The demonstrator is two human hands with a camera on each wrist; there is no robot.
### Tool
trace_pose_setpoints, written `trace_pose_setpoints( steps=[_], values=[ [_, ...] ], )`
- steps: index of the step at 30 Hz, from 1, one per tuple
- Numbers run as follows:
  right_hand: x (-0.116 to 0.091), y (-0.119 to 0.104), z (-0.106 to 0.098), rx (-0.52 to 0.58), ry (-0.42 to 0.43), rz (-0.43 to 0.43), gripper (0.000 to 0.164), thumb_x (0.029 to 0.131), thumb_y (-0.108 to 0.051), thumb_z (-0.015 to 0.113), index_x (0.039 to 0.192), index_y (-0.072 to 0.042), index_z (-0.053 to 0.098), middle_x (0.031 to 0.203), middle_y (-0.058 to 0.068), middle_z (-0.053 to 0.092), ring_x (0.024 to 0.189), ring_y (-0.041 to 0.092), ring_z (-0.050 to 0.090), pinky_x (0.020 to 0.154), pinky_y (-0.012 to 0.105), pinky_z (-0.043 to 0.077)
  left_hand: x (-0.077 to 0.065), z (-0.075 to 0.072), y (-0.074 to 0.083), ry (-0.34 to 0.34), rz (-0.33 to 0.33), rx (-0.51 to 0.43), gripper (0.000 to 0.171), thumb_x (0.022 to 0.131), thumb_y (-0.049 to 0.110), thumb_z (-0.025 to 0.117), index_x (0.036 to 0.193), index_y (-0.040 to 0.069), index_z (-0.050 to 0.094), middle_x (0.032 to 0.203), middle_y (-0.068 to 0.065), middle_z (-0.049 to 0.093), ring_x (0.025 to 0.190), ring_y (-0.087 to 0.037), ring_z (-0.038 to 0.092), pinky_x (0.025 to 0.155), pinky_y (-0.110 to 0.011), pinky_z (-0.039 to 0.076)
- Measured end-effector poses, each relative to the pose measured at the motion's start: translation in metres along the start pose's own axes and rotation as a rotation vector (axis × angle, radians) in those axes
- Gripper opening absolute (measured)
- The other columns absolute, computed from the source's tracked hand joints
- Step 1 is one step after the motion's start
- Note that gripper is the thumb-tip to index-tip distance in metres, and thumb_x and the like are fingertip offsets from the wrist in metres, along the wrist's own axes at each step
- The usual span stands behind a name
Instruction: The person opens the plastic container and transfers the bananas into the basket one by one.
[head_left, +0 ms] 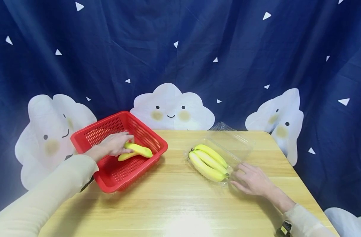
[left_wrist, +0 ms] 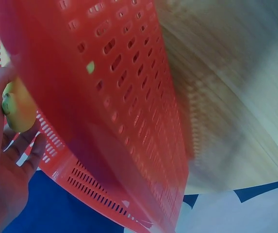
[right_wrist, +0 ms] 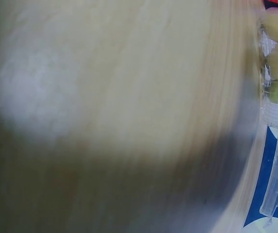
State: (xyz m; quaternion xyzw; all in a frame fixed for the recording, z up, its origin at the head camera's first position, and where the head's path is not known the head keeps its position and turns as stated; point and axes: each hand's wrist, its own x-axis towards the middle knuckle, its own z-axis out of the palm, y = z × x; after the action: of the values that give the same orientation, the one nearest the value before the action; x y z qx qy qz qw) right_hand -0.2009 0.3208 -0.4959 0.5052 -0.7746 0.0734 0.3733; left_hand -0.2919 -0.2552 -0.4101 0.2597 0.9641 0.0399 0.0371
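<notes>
My left hand (head_left: 118, 144) reaches into a red plastic basket (head_left: 109, 190) and grips a yellow banana (head_left: 143, 151) between thumb and fingers. Under it, a second banana (head_left: 125, 156) lies in the basket. In the left wrist view the held banana (left_wrist: 20, 107) shows end-on beside the hand (left_wrist: 5, 160). At the right, three bananas (head_left: 210, 159) lie in a clear plastic clamshell box (head_left: 235, 141) with its lid folded back. Beside the box's near right corner is my right hand (head_left: 251, 179), fingers loosely bent and close to the edge; whether they touch it is unclear.
Both containers stand on a light wooden table (head_left: 168, 197). A dark blue curtain (head_left: 183, 65) with white clouds and triangles hangs behind it. The basket's perforated wall (left_wrist: 129, 87) fills much of the left wrist view. No hand appears in the right wrist view.
</notes>
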Motion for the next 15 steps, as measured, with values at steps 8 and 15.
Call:
trace_pose_setpoints(
  steps=[8, 15],
  values=[
    [-0.0013, 0.0000, 0.0004, 0.000, 0.004, 0.000, 0.040, 0.104, -0.046, 0.056, 0.090, -0.015, 0.076, 0.089, 0.000, 0.072, 0.079, 0.015, 0.065, 0.064, 0.029, 0.057, 0.0061, 0.0056, -0.0005, -0.075, -0.011, 0.019, 0.035, 0.086, 0.042, 0.085, 0.107, 0.018, 0.069, 0.091, -0.001, 0.059, 0.083, -0.016, 0.053, 0.064, -0.027, 0.045],
    [-0.0013, 0.0004, 0.0009, -0.003, 0.010, -0.006, 0.038, 0.103, -0.046, 0.057, 0.090, -0.015, 0.077, 0.090, 0.000, 0.073, 0.079, 0.015, 0.066, 0.065, 0.029, 0.058, 0.0104, 0.0079, 0.0015, -0.125, -0.048, 0.009, 0.035, 0.087, 0.039, 0.084, 0.112, 0.018, 0.071, 0.093, -0.001, 0.062, 0.087, -0.018, 0.055, 0.071, -0.029, 0.048]
  ],
)
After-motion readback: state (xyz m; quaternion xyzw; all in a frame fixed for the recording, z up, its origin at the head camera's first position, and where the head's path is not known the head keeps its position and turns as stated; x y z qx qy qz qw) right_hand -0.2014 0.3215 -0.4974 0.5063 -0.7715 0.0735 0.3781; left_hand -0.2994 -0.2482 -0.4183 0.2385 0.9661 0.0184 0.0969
